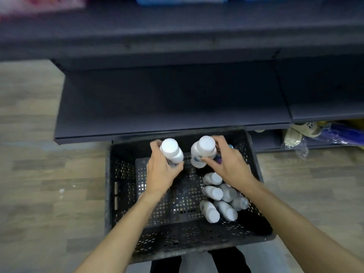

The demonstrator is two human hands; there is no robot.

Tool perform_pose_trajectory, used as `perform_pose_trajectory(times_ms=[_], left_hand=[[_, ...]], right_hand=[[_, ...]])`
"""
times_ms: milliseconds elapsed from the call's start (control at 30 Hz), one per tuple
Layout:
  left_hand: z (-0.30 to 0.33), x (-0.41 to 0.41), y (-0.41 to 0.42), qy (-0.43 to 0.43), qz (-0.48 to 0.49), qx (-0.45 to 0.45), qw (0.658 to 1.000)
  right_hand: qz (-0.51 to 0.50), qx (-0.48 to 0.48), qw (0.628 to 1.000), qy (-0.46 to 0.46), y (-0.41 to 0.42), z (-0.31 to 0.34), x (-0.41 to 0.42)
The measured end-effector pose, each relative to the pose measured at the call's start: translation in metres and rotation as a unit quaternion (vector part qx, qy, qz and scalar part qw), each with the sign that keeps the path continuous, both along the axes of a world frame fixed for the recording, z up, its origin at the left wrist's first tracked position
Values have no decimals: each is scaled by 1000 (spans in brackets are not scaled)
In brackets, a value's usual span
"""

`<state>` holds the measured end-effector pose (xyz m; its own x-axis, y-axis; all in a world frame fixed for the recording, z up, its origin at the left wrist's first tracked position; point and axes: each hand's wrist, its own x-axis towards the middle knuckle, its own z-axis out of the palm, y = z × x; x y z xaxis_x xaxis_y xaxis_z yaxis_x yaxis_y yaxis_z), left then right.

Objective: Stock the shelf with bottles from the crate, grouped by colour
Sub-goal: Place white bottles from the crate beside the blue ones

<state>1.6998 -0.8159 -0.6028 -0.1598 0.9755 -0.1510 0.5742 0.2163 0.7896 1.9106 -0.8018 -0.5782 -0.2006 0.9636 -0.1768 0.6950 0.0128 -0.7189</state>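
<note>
- The shelf [173, 99] was dark, flat metal with a bare deck; its front edge overlapped the crate's far rim.
- The crate [126, 194] was black perforated plastic, its left half open.
- Each hand [160, 171] [229, 164] gripped one white capped bottle [171, 151] [202, 149].
- More bottles [220, 200] lay right; labels were blurred.

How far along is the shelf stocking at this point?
Nothing stocked yet: the dark shelf in front shows no bottles. In hand: the left hand and right hand each grip one white bottle over the crate. Left: about six white bottles lying in the crate.
</note>
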Motion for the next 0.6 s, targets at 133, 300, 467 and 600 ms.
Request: perform_pose_trajectory(times_ms=[133,300,467,600], left_hand=[[86,-7,-4,7,-4,36,999],[193,-10,1,32,-11,114,993],[277,-13,15,81,-11,179,980],[334,-19,24,104,-9,221,970]], right_hand=[[-15,29,999,40,-3,82,-16],[0,106,992,71,6,180,-27],[42,185,981,35,21,263,-32],[59,232,971,18,30,320,-33]])
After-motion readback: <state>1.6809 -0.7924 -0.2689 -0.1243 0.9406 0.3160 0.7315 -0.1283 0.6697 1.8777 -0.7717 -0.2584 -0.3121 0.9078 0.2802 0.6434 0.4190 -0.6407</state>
